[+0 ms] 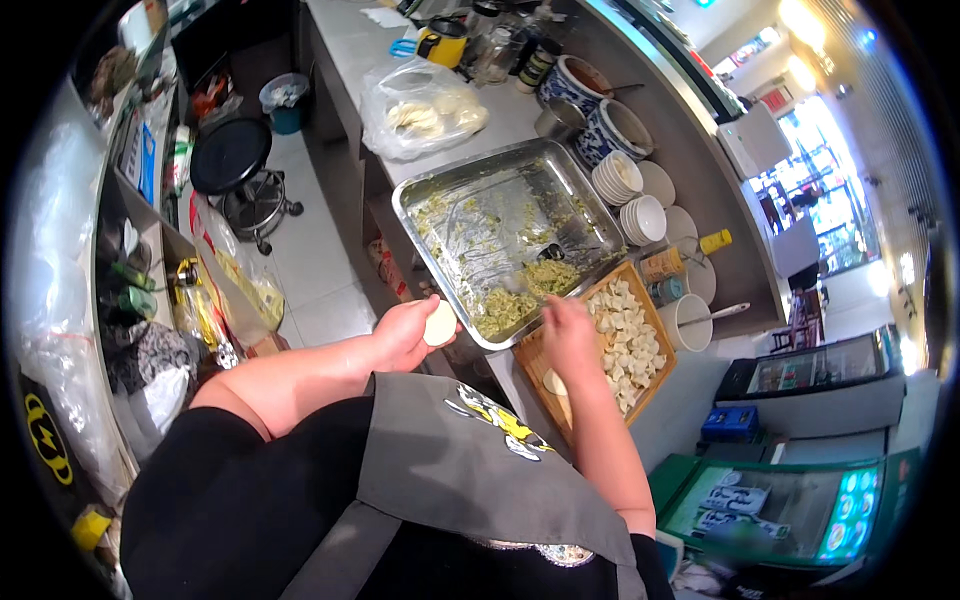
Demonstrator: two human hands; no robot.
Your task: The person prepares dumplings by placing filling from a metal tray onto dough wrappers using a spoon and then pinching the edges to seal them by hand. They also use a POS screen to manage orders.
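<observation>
My left hand [401, 335] holds a round dough wrapper [440, 325] just off the near left corner of a steel tray [420, 264]. Over the tray's near right edge, my right hand [574, 339] grips a thin metal utensil [519, 284]; its tip is among the green minced filling [504, 312], and its exact shape is unclear. The filling lies heaped in the near part of the tray, with thin smears elsewhere. Beneath my right forearm, a wooden tray [534, 361] carries many folded dumplings [631, 341]. Another dough wrapper [555, 382] rests there, partly covered by my hand.
A plastic bag of dough wrappers [420, 112] sits beyond the steel tray. Stacked white bowls [643, 219], blue-patterned pots [609, 129] and a white tub [688, 322] line the counter's right side. A wheeled black stool [231, 156] stands on the floor at left.
</observation>
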